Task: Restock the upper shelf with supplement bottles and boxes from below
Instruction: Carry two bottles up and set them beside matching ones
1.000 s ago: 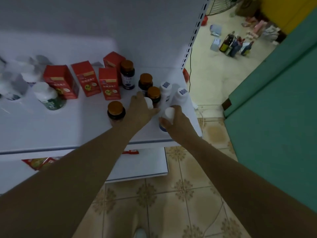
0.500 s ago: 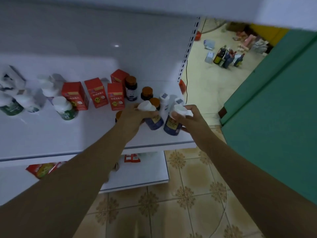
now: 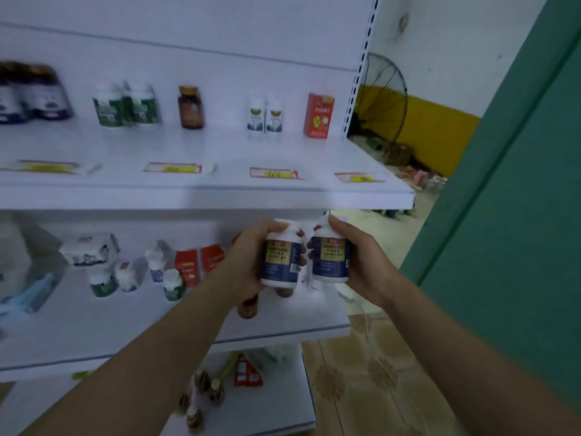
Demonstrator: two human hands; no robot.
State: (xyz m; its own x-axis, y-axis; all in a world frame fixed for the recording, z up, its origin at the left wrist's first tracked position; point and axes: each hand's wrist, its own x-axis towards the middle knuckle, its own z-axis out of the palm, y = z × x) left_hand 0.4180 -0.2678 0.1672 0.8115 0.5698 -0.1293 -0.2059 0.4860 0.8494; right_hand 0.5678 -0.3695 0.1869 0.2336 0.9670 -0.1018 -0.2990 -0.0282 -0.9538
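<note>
Left hand (image 3: pixel 245 265) grasps white-capped blue-labelled plastic bottle (image 3: pixel 279 262); right hand (image 3: pixel 367 265) grasps matching second bottle (image 3: pixel 330 262). Flat white upper shelf (image 3: pixel 220 196) at 12 o'clock; green wall (image 3: pixel 518 215) at 3.

Looks like a shop — white slotted shelving (image 3: pixel 251 33), price labels (image 3: pixel 172 168) along the upper shelf (image 3: pixel 220 146), supplement bottles (image 3: pixel 191 107) and red boxes (image 3: pixel 318 120) displayed.

L hand (image 3: pixel 248 262) grips white bottle w/ blue label (image 3: pixel 279 259), R hand (image 3: pixel 364 262) grips its twin (image 3: pixel 330 258), both upright at frame center, just under upper shelf (image 3: pixel 201 193) edge. Red box (image 3: pixel 318 119) upper right on that shelf.
</note>
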